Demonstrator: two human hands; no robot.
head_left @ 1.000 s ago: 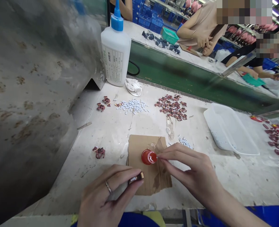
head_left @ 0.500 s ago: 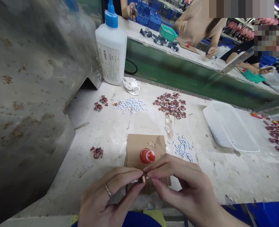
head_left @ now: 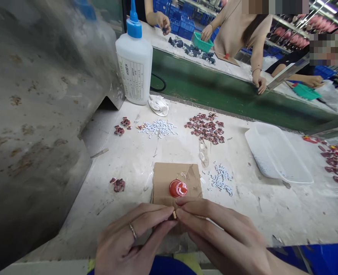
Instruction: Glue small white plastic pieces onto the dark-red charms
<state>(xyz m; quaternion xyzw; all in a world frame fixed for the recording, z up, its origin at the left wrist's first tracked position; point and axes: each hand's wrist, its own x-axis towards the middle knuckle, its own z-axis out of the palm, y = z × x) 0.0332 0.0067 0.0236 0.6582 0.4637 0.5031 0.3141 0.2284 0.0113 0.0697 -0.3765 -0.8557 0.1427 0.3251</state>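
Note:
My left hand [head_left: 138,233], with a ring on one finger, pinches a small dark part with a yellowish patch [head_left: 174,215]. From the right, the fingertips of my right hand [head_left: 217,229] press together against that part; whether they hold a piece of their own is hidden. Both hands are over the near edge of a brown cardboard piece [head_left: 163,175]. Just beyond the fingertips, a red round cup [head_left: 177,188] stands on the cardboard. Small pale blue pieces [head_left: 221,178] lie to its right, and a reddish-brown part [head_left: 119,185] to its left.
Farther back are a white bottle [head_left: 135,67] with a blue cap, more pale pieces [head_left: 159,128] and a brown pile [head_left: 206,128]. A white tray [head_left: 280,152] sits at right. Metal housing [head_left: 37,114] fills the left. People work beyond the green barrier [head_left: 192,82].
My right hand has turned flatter, its fingers now stretched toward the left fingertips. The pale bit beside the held part no longer shows. Across the barrier, a person's hands have moved.

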